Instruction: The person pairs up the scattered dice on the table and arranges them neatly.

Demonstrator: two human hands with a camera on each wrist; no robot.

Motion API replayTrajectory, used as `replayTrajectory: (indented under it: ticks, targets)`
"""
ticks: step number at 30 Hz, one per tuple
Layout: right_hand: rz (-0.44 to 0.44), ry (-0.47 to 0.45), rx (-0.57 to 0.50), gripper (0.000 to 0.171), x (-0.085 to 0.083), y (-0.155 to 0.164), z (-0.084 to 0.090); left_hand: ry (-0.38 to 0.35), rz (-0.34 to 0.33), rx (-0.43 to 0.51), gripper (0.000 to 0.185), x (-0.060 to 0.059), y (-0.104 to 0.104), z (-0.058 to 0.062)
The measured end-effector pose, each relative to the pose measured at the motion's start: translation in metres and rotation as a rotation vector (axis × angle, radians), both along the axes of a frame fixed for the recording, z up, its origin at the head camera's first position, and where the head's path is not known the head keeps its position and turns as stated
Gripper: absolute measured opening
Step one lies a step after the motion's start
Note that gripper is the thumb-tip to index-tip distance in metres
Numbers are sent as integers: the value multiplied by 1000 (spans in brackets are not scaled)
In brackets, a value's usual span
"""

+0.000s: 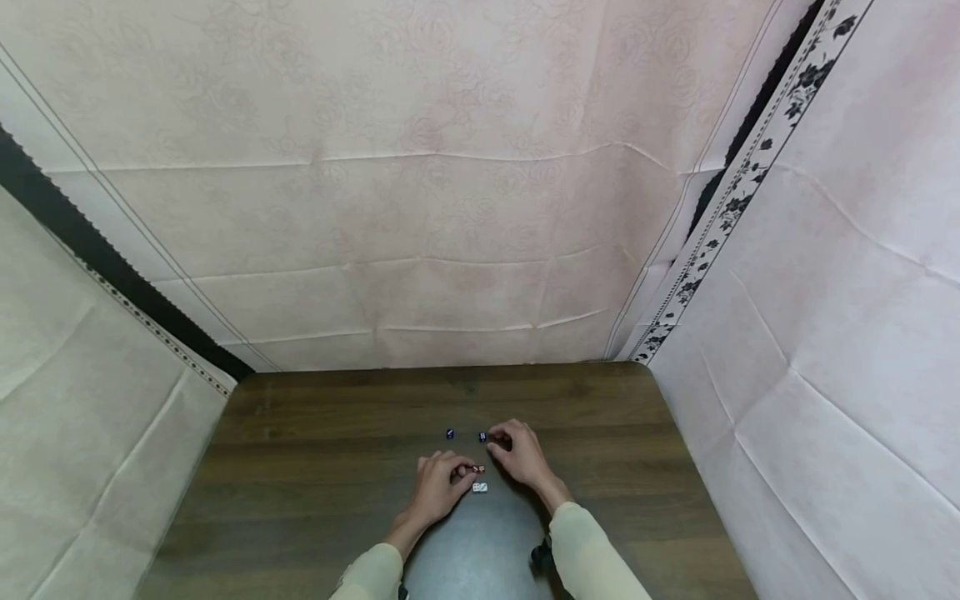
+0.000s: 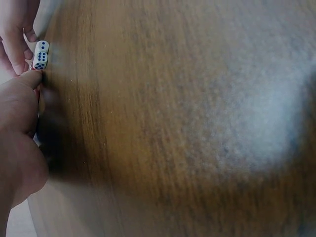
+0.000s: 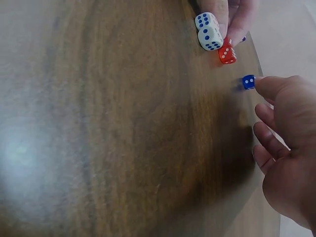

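- White dice (image 1: 480, 487) sit side by side on the table (image 1: 300, 467).
- Spare blue die (image 1: 450, 433) lies beyond and left of white dice; left hand (image 1: 437, 487) partly blocks red dice (image 1: 482, 469).
- Red dice: just beyond white dice, long axis left-right, parallel. Left thumb and finger pinch left end.
- Near blue die (image 1: 482, 437): farther beyond white dice, at right hand (image 1: 522, 454) fingertips; pinched or merely touched, can't tell.
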State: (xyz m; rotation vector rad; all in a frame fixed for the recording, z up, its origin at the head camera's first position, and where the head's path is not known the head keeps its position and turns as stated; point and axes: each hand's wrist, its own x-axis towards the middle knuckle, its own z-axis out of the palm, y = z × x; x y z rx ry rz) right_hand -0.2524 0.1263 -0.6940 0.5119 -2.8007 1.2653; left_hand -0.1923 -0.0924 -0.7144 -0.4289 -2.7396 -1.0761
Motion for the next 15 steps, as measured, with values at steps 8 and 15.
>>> replayTrajectory:
  ticks: [8, 15]
  targets:
    - [27, 15, 44, 18, -9, -4, -1, 4, 4, 23, 12, 1, 0, 0]
    - [2, -67, 71, 19, -11, -8, -3, -8, -3, 39, 12, 1, 0, -1]
